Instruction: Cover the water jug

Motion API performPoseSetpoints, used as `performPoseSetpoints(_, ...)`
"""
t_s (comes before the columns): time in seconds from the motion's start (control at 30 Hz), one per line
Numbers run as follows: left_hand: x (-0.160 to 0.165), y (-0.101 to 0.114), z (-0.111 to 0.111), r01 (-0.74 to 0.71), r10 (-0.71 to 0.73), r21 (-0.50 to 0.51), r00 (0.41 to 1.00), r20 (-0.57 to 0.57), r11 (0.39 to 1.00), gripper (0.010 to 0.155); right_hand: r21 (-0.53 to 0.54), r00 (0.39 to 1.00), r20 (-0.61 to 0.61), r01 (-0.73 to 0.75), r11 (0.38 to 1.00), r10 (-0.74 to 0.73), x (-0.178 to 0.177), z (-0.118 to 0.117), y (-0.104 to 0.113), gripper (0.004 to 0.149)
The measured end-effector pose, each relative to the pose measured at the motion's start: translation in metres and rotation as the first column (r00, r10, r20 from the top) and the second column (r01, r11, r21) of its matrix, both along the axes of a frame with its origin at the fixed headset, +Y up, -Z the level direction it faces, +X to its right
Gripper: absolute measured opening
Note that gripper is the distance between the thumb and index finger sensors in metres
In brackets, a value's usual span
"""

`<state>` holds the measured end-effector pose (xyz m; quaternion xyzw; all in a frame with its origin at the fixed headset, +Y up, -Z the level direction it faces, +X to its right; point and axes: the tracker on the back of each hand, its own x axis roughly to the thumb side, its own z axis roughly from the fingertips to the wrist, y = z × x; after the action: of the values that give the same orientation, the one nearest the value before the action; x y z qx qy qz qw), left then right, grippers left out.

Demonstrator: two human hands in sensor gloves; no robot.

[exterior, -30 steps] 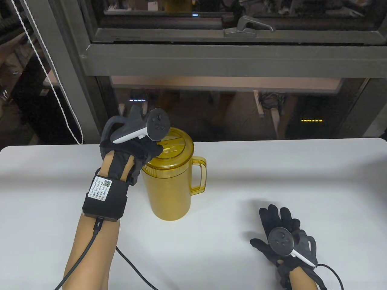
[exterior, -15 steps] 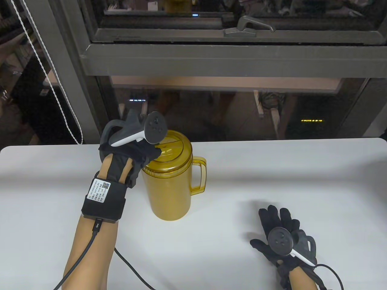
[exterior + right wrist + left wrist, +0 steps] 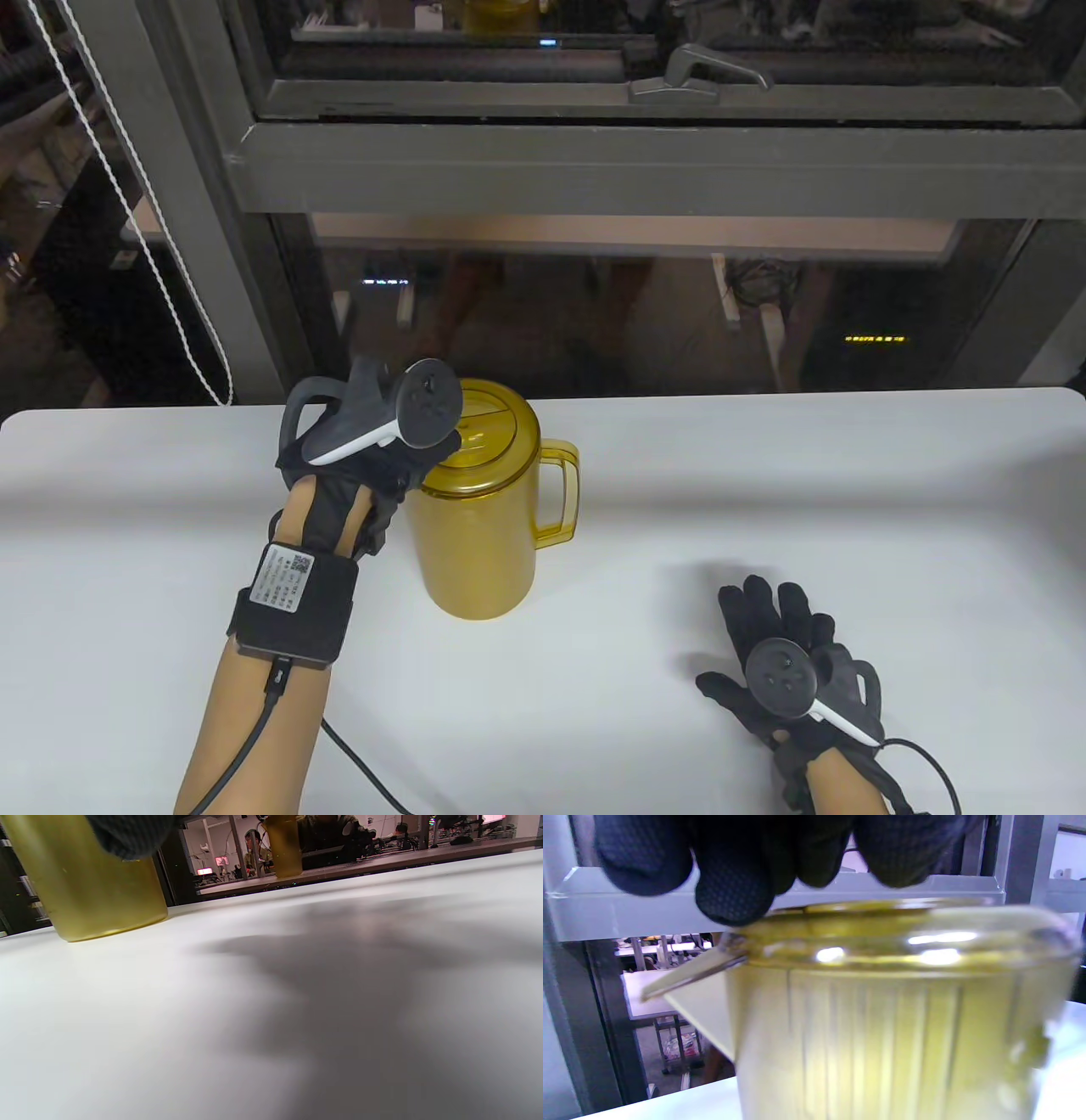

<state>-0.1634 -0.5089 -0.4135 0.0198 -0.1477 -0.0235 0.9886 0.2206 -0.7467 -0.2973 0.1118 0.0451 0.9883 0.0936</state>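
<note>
The left hand (image 3: pixel 373 463) in its black sensor glove reaches over the near-left rim of the translucent amber plastic water jug (image 3: pixel 484 526), fingertips (image 3: pixel 734 895) on the matching amber lid (image 3: pixel 484 424); whether they pinch it I cannot tell. The lid looks seated, so covering seems nearly done. The jug stands left of centre on the white table (image 3: pixel 764 492). The right hand (image 3: pixel 785 662) rests flat, fingers spread, holding nothing.

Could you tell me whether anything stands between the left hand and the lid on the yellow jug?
Nothing visible does: the left hand already has its fingertips at the lid on top of the jug.
</note>
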Motion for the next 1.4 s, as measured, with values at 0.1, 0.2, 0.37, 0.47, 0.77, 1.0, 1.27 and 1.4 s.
performPoseSetpoints(0.1,-0.008,-0.005,0.021,0.01,-0.01,-0.013,1.0,-0.012,1.0,0.074,0.009,1.0,-0.022,-0.021,1.0,0.021,-0.008,0.001,0.001,0.095)
performPoseSetpoints(0.2,-0.016,-0.015,0.048,0.04,-0.042,-0.047,0.998,-0.045,0.998,0.081,0.015,0.997,-0.061,-0.04,0.999,0.041,-0.018,0.003,0.002,0.095)
performPoseSetpoints(0.37,-0.023,-0.039,0.088,0.044,-0.056,-0.154,0.995,-0.078,0.987,0.087,0.045,0.991,-0.123,-0.05,0.998,0.056,-0.035,0.01,0.008,0.095)
performPoseSetpoints(0.47,-0.017,-0.057,0.111,0.056,-0.068,-0.17,0.996,-0.064,0.984,0.089,0.071,0.985,-0.162,-0.052,0.996,0.063,-0.045,0.013,0.012,0.095)
performPoseSetpoints(0.77,0.017,-0.12,0.153,-0.136,0.135,-0.177,0.991,-0.015,0.975,0.092,0.133,0.968,-0.242,-0.028,0.991,0.06,-0.063,0.027,0.024,0.095)
performPoseSetpoints(1.0,0.045,-0.165,0.156,-0.258,0.271,-0.225,0.962,0.026,0.94,0.092,0.163,0.956,-0.284,-0.025,0.986,0.071,-0.074,0.034,0.026,0.095)
performPoseSetpoints(1.27,0.062,-0.217,0.146,-0.171,0.198,-0.293,0.978,0.065,0.941,0.092,0.154,0.951,-0.295,-0.046,0.987,0.09,-0.077,0.036,0.022,0.096)
performPoseSetpoints(1.4,0.068,-0.231,0.145,-0.112,0.149,-0.313,0.984,0.097,0.943,0.092,0.16,0.952,-0.287,-0.065,0.985,0.109,-0.077,0.036,0.021,0.096)
